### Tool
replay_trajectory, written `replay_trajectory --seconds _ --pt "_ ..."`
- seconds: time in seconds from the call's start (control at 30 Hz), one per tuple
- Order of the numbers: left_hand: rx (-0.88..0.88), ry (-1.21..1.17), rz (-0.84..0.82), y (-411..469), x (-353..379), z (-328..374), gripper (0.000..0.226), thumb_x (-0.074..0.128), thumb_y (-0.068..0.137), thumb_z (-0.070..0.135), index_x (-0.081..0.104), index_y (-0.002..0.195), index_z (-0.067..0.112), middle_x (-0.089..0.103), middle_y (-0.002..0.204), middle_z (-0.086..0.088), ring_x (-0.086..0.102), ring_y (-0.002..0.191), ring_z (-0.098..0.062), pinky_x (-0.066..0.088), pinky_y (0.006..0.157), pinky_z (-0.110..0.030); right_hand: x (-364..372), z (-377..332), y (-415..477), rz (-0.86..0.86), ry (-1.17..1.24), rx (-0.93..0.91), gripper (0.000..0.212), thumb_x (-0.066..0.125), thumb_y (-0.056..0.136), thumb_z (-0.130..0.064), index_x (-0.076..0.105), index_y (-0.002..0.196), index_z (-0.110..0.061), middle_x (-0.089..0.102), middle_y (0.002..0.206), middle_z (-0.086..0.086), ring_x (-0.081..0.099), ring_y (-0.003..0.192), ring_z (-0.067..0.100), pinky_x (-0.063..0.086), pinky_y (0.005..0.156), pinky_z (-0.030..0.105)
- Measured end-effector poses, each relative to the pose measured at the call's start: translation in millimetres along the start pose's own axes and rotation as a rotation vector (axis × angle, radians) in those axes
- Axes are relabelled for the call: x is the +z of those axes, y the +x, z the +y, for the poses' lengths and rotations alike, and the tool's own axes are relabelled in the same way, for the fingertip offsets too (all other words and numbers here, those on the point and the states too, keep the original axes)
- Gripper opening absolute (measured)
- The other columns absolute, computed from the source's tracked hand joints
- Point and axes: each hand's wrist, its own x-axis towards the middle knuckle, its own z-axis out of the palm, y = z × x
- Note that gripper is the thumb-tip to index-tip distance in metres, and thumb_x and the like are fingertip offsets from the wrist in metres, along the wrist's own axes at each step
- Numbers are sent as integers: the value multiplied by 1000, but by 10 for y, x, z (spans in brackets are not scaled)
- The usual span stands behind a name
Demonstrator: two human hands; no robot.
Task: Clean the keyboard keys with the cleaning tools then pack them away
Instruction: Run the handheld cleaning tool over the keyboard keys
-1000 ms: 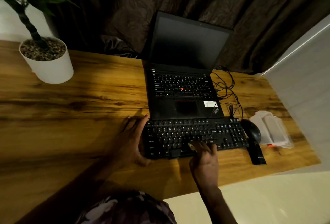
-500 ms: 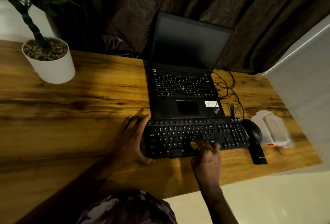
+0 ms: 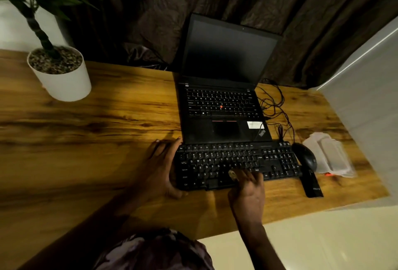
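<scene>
On keyboard (image 3: 277, 162), right hand (image 3: 247, 190) with tool (image 3: 232, 174); left hand (image 3: 159, 168) at edge

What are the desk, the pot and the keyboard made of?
Desk: wood or wood-look laminate with a slight sheen; brown grain streaks show.
Pot: smooth matte white, ceramic or plastic, can't tell which.
Keyboard: probably matte black plastic; moulded keys with printed letters.
</scene>
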Motion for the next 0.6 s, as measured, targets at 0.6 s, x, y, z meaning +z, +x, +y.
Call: replay_trajectory --seconds 0.6 --pt "31 30 -8 25 66 -102 148 66 40 87 13 157 14 34 154 -5 22 143 -22 9 119 -43 63 -661 -134 -38 43 -147 48 48 63 -1 70 100 -23 70 95 -4 53 90 24 47 69 33"
